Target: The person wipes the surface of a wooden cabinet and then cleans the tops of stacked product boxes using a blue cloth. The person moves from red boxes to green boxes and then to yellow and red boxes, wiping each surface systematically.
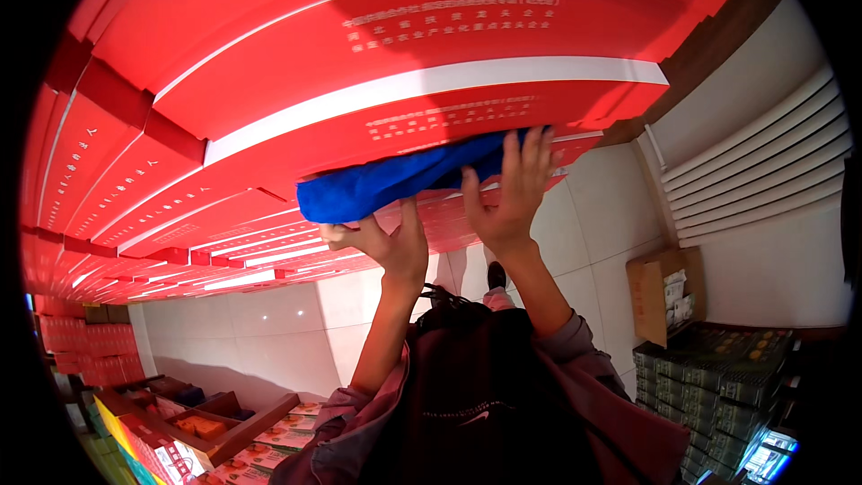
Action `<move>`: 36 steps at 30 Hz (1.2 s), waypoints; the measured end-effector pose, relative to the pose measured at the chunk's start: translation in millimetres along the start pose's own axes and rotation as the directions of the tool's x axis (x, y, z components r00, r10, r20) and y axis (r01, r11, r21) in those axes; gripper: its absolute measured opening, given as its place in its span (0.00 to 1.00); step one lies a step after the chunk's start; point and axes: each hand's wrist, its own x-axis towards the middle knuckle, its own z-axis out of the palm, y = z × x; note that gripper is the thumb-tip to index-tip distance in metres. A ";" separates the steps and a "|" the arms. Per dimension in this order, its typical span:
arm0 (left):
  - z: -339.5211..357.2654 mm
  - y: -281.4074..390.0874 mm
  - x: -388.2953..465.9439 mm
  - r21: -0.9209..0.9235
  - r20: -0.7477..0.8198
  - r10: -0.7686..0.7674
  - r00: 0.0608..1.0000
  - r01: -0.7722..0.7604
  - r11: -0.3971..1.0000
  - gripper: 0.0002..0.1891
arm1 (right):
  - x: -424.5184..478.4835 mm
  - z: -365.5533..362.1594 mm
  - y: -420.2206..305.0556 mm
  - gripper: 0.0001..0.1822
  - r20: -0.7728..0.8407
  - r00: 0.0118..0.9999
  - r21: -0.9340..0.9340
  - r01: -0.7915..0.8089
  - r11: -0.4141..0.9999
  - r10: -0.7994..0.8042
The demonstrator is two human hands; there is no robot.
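A folded blue cloth (377, 185) lies along the lower edge of a red box (283, 141) in a tall stack in front of me. My left hand (390, 242) is at the cloth's left end, fingers spread under its lower edge and the fingertips partly hidden. Further right, my right hand (512, 195) has its fingers raised over the cloth's right end, the fingertips against the box front. A white band (431, 84) runs between this box and the red box (431, 20) above it. Both boxes bear pale printed writing.
More stacked red boxes (135, 215) extend to the left. A white radiator (754, 168) stands at the right wall, with an open cardboard box (650, 300) and dark stacked cartons (707, 377) below. A divided display box (202, 417) is at lower left on the tiled floor (256, 323) side.
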 end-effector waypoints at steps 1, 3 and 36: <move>4.7 3.7 -1.6 -0.003 0.003 0.010 1.000 -0.010 1.000 0.32 | 2.7 -5.3 5.1 0.38 -0.004 1.000 -0.002 -0.018 1.000 0.018; 13.3 11.8 -4.5 -0.007 0.010 0.035 0.999 -0.035 0.999 0.31 | 8.0 -14.1 15.3 0.38 -0.014 0.998 -0.004 -0.056 0.998 0.056; 34.8 20.2 -25.6 -0.001 -0.024 0.171 0.985 -0.171 0.985 0.30 | -1.3 -15.0 20.5 0.44 -0.010 0.989 0.175 -0.146 0.974 0.150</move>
